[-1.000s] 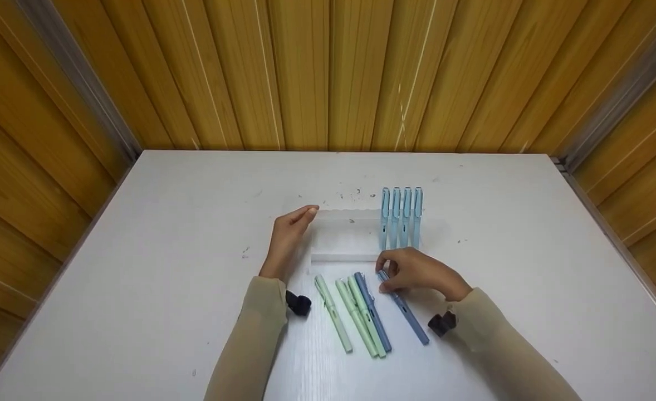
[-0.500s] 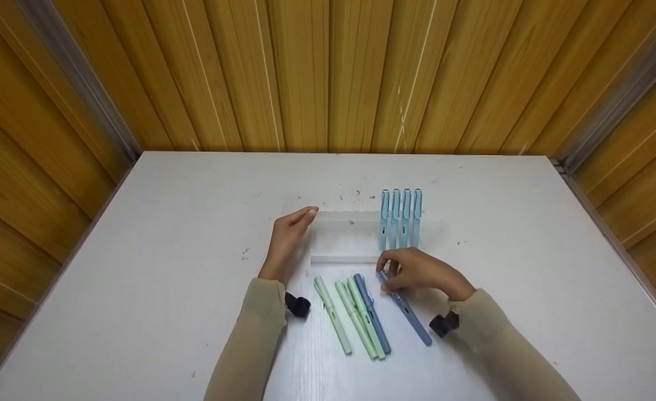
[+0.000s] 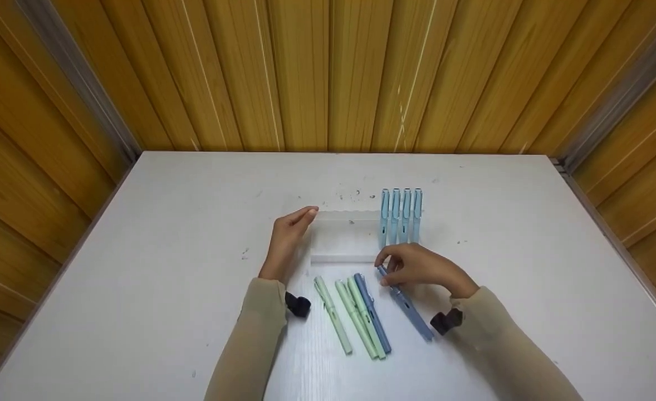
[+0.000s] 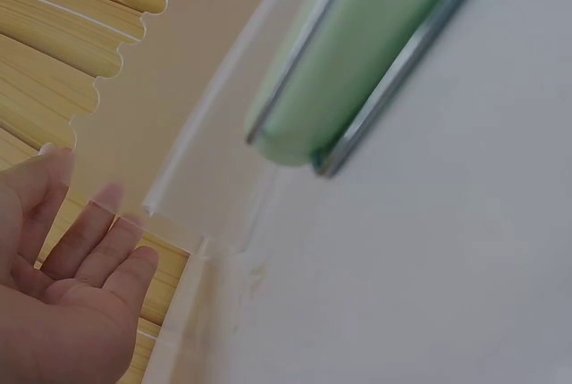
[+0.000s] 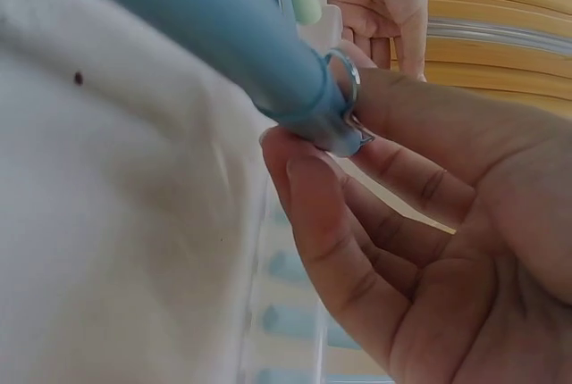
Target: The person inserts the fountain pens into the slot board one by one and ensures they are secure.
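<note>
A clear pen stand (image 3: 343, 258) with a scalloped back edge stands mid-table. My left hand (image 3: 290, 236) pinches its left back corner; in the left wrist view the thumb and fingers (image 4: 114, 246) are on either side of the clear panel. My right hand (image 3: 422, 271) pinches a dark blue pen (image 3: 411, 313) near its clip end, just in front of the stand. That pen slants, its other end toward the right wrist. Several light blue pens (image 3: 395, 217) lean side by side at the stand's right end, their lower parts partly hidden by my right hand.
Left of the held pen, a second dark blue pen (image 3: 380, 323) lies beside two light green pens (image 3: 356, 320). Another light green pen (image 3: 333, 317) lies apart, nearer the left wrist. The white table (image 3: 194, 223) ends at a yellow wood-patterned wall (image 3: 306, 78).
My right hand has risen slightly, and the dark blue pen has come up with it, its far end shifting a little. The left hand and the stand look unchanged.
</note>
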The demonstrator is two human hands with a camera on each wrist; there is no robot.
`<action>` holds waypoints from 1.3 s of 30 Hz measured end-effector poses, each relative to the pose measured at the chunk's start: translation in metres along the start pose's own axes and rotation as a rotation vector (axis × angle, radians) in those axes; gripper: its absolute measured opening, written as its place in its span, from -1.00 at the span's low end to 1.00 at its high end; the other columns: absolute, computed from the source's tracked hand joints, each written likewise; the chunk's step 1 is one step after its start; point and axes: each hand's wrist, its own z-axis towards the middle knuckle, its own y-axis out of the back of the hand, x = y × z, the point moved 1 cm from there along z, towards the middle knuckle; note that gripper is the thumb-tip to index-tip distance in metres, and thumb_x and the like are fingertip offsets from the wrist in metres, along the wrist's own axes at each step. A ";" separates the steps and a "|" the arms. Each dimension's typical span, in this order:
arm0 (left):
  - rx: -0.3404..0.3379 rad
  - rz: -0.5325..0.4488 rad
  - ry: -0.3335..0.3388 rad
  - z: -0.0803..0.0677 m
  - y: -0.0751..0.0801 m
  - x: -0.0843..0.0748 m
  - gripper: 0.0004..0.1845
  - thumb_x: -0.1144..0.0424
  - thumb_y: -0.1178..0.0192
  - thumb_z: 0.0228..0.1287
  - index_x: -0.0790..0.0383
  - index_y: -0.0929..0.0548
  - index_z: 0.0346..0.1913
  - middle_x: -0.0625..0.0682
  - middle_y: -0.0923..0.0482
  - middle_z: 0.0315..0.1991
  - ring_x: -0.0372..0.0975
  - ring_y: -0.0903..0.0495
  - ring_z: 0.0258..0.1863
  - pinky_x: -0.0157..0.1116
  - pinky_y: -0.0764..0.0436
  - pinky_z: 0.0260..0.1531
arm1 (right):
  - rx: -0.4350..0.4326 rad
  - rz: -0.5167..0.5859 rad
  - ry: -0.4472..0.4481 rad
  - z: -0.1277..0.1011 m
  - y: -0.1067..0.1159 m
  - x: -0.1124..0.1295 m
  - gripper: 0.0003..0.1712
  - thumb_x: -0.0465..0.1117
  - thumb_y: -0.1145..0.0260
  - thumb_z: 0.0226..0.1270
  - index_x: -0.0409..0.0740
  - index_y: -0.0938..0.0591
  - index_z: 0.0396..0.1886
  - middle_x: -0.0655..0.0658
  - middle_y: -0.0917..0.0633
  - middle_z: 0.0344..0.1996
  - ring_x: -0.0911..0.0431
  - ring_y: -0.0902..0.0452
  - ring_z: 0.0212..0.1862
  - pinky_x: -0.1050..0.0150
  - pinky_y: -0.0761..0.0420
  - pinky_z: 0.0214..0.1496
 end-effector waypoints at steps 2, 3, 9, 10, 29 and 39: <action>-0.001 0.003 0.004 0.000 0.000 0.000 -0.61 -0.06 -0.22 0.29 0.03 -0.68 0.09 -0.05 -0.58 0.18 -0.18 -0.45 0.29 -0.15 -0.40 0.33 | 0.000 0.008 0.004 0.000 0.001 0.001 -0.67 -0.22 -0.45 0.14 -0.17 -0.64 -0.08 -0.08 -0.64 -0.41 0.16 -0.52 -0.41 0.30 -0.57 -0.35; 0.000 0.002 0.006 -0.001 0.000 0.000 -0.61 -0.06 -0.22 0.29 0.02 -0.68 0.09 -0.06 -0.58 0.18 -0.18 -0.45 0.29 -0.15 -0.40 0.32 | -0.001 0.014 0.001 -0.001 0.001 0.001 -0.67 -0.22 -0.45 0.14 -0.17 -0.64 -0.08 -0.08 -0.64 -0.41 0.16 -0.52 -0.41 0.31 -0.57 -0.35; 0.006 0.003 0.004 -0.001 0.000 -0.001 -0.63 -0.06 -0.21 0.29 0.01 -0.68 0.07 -0.07 -0.59 0.17 -0.18 -0.45 0.29 -0.15 -0.40 0.32 | -0.028 0.058 0.007 -0.002 0.006 0.004 -0.65 -0.21 -0.45 0.15 -0.19 -0.63 -0.06 -0.08 -0.63 -0.43 0.16 -0.52 -0.45 0.34 -0.59 -0.37; 0.004 0.005 0.004 0.000 0.000 -0.001 -0.63 -0.06 -0.21 0.30 0.01 -0.69 0.07 -0.06 -0.59 0.17 -0.18 -0.45 0.29 -0.14 -0.40 0.32 | -0.033 0.060 0.015 -0.002 0.007 0.005 -0.64 -0.20 -0.45 0.15 -0.19 -0.63 -0.06 -0.07 -0.63 -0.43 0.16 -0.52 -0.45 0.34 -0.60 -0.37; 0.003 0.032 -0.031 0.000 0.001 -0.002 -0.60 -0.06 -0.20 0.31 0.03 -0.67 0.10 -0.04 -0.58 0.18 -0.18 -0.45 0.29 -0.18 -0.39 0.33 | -0.195 0.013 0.093 -0.004 0.031 0.023 -0.66 -0.17 -0.43 0.20 -0.08 -0.65 -0.02 -0.09 -0.70 -0.30 0.13 -0.57 -0.29 0.31 -0.61 -0.22; 0.006 0.028 -0.030 0.000 0.001 -0.001 -0.61 -0.05 -0.20 0.31 0.05 -0.67 0.09 -0.03 -0.59 0.17 -0.18 -0.46 0.28 -0.18 -0.40 0.32 | -0.252 0.042 0.061 -0.002 0.038 0.030 -0.65 -0.20 -0.39 0.23 -0.06 -0.64 0.03 -0.13 -0.72 -0.24 0.10 -0.61 -0.28 0.20 -0.67 -0.10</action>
